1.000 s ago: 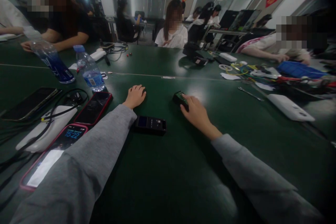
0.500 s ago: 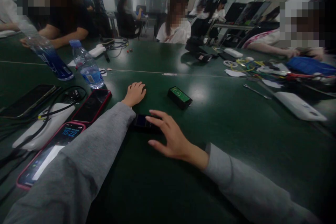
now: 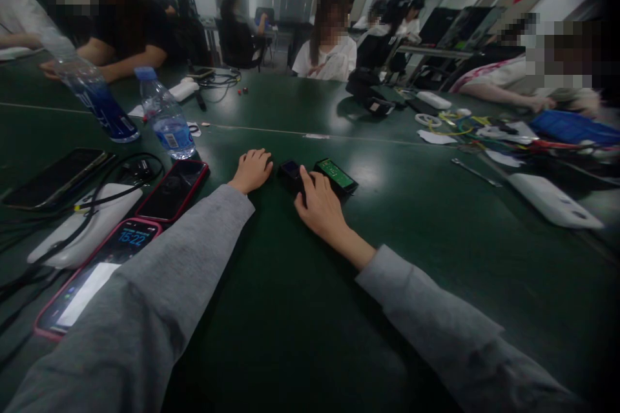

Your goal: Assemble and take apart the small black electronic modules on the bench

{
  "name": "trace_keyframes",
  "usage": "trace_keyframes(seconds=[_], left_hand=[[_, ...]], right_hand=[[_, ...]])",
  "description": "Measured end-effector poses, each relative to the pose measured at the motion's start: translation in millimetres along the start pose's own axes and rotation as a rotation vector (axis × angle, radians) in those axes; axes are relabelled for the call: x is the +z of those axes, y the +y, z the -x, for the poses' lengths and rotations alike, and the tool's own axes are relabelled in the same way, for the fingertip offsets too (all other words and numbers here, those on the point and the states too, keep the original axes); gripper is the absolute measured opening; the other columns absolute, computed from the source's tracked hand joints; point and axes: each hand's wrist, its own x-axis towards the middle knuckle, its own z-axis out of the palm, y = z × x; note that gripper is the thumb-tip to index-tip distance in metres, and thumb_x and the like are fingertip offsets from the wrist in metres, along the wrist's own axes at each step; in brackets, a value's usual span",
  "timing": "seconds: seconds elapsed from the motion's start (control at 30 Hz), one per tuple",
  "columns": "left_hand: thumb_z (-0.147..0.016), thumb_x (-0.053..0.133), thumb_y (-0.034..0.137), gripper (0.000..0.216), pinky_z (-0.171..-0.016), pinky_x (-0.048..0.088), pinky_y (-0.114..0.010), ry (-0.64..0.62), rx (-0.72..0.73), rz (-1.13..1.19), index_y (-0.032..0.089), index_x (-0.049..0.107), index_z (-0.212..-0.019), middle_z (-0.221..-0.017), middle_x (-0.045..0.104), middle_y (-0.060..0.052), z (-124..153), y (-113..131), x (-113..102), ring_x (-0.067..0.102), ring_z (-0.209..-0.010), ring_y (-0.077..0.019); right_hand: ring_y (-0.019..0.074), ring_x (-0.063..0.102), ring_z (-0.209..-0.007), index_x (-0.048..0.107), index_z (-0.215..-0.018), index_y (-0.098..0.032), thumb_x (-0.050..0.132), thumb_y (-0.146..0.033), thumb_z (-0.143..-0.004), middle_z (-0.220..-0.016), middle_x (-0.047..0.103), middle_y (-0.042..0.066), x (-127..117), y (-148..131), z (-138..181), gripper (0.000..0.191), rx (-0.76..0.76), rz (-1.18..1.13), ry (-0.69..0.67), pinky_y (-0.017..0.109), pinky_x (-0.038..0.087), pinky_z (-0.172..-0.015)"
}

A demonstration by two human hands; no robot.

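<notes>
My left hand (image 3: 252, 171) lies on the green table, fingers stretched out and spread, holding nothing I can see. To its right, my right hand (image 3: 320, 205) has its fingers closed over the near right part of a small black box with a dark screen (image 3: 290, 170). The hand hides part of this box, which is on the table. Just right of it sits a similar black box with a lit green screen (image 3: 336, 173), close to my right fingers; whether the two boxes touch I cannot tell.
Left of my arm lie phones (image 3: 173, 190), a white power bank (image 3: 84, 226), and black cables. Two bottles (image 3: 169, 122) stand farther back. On the right are a white power strip (image 3: 555, 200), a metal tool (image 3: 477, 172) and tangled wires (image 3: 460, 121). People sit around the table.
My right hand has moved forward and closed on the dark-screened box. That box has shifted away from me to beside the green-screened one. My left hand stays in place.
</notes>
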Motion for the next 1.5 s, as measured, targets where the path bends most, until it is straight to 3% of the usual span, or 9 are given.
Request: trace_keyframes(seconds=[0.2, 0.43, 0.6, 0.93, 1.2, 1.5], left_hand=[[-0.101, 0.034, 0.037, 0.046, -0.112, 0.034, -0.049, -0.009, 0.000, 0.006, 0.020, 0.052, -0.140, -0.150, 0.048, -0.011, 0, -1, 0, 0.040, -0.138, -0.0282], [-0.102, 0.034, 0.036, 0.045, -0.111, 0.035, -0.048, 0.002, 0.016, -0.008, 0.018, 0.052, -0.139, -0.150, 0.048, -0.012, -1, -1, 0, 0.041, -0.136, -0.0290], [-0.103, 0.033, 0.035, 0.044, -0.110, 0.035, -0.049, 0.000, 0.021, -0.007, 0.018, 0.052, -0.138, -0.149, 0.048, -0.012, -1, -3, 3, 0.041, -0.136, -0.0294], [-0.103, 0.033, 0.036, 0.044, -0.110, 0.036, -0.049, 0.023, 0.040, -0.012, 0.017, 0.052, -0.138, -0.148, 0.050, -0.012, -2, -5, 5, 0.042, -0.135, -0.0296], [-0.103, 0.033, 0.036, 0.044, -0.109, 0.036, -0.050, 0.005, 0.039, -0.006, 0.017, 0.052, -0.138, -0.149, 0.048, -0.013, -3, -4, 4, 0.042, -0.135, -0.0292], [-0.103, 0.033, 0.036, 0.044, -0.109, 0.036, -0.049, 0.003, 0.044, -0.002, 0.017, 0.052, -0.138, -0.148, 0.049, -0.014, -3, -2, 2, 0.042, -0.135, -0.0292]], right_hand=[[0.0344, 0.052, -0.122, 0.032, -0.151, -0.014, 0.044, -0.038, -0.098, -0.136, 0.046, 0.020, 5, 12, -5, 0.059, 0.033, -0.177, 0.044, 0.054, 0.054, -0.096], [0.0319, 0.052, -0.124, 0.034, -0.149, -0.019, 0.033, -0.055, -0.103, -0.140, 0.048, 0.016, -5, 4, -2, 0.059, -0.092, -0.213, -0.132, 0.049, 0.053, -0.096], [0.0311, 0.056, -0.116, 0.034, -0.150, -0.016, 0.031, -0.052, -0.104, -0.130, 0.055, 0.016, -4, 6, -2, 0.058, -0.133, -0.217, -0.132, 0.049, 0.051, -0.097], [0.0303, 0.057, -0.106, 0.032, -0.148, -0.016, 0.039, -0.038, -0.104, -0.123, 0.056, 0.015, -5, 6, -3, 0.049, -0.164, -0.197, -0.152, 0.049, 0.054, -0.089], [0.0292, 0.059, -0.107, 0.042, -0.131, -0.018, 0.046, -0.033, -0.102, -0.120, 0.057, 0.013, -1, 11, -1, 0.033, -0.185, -0.242, -0.083, 0.048, 0.054, -0.090], [0.0322, 0.056, -0.117, 0.038, -0.135, -0.015, 0.048, -0.034, -0.102, -0.126, 0.056, 0.017, 6, 15, -1, 0.040, -0.192, -0.211, -0.071, 0.051, 0.051, -0.097]])
